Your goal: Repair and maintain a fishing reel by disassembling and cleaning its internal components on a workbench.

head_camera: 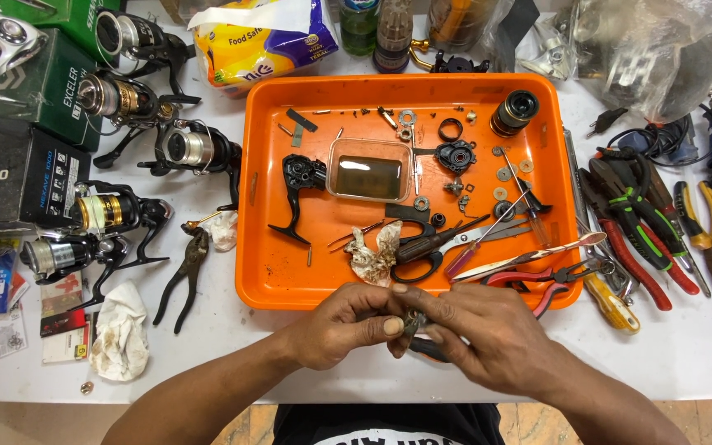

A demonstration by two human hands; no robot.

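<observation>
1. White table top [686, 354] spreads under everything, crowded with tools and parts.
2. An orange plastic tray [267, 272] sits in the middle of it, just beyond the hands, holding loose screws, washers, rings and a black reel body [300, 185].
3. Several spinning reels [109, 216] lie in a column left of the tray, next to dark cardboard boxes [18, 169].
4. Pliers and cutters [644, 222] with red, green and yellow grips lie in a row right of the tray.
5. A shallow clear dish of brownish liquid [368, 170] stands in the tray's centre; scissors [426, 247] and a stained rag [377, 251] lie near the tray's front wall.
6. The left hand [344, 323] is curled nearly closed, thumb and forefinger pinching a small metal part [412, 323] at the table's near edge, just in front of the tray.
7. The right hand [488, 330] meets it from the other side, its fingers bent in and pinching the same part, with a dark handle [428, 349] showing beneath the palm.
8. The part itself is too small and too covered by fingertips to identify.
</observation>
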